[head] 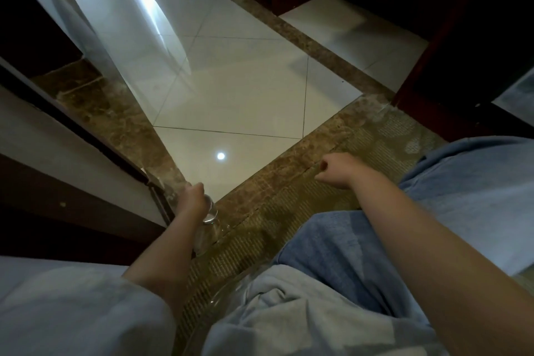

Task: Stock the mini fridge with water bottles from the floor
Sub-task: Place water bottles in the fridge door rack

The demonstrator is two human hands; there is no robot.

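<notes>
The pale tiled floor (245, 95) fills the view. Near left, above its brown border, the left hand (192, 202) grips a clear water bottle (209, 215), long axis running from the hand toward the near side; its fill cannot be told. The right hand (335, 172) hangs loosely curled, empty.

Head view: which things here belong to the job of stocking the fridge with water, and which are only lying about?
Belongs to the job:
- clear plastic water bottle, low by the floor, gripped by the left hand
- right hand, loosely curled, holding nothing

Only lying about:
- glossy white floor tiles
- brown marble border strip
- ribbed patterned mat
- dark wooden furniture
</notes>
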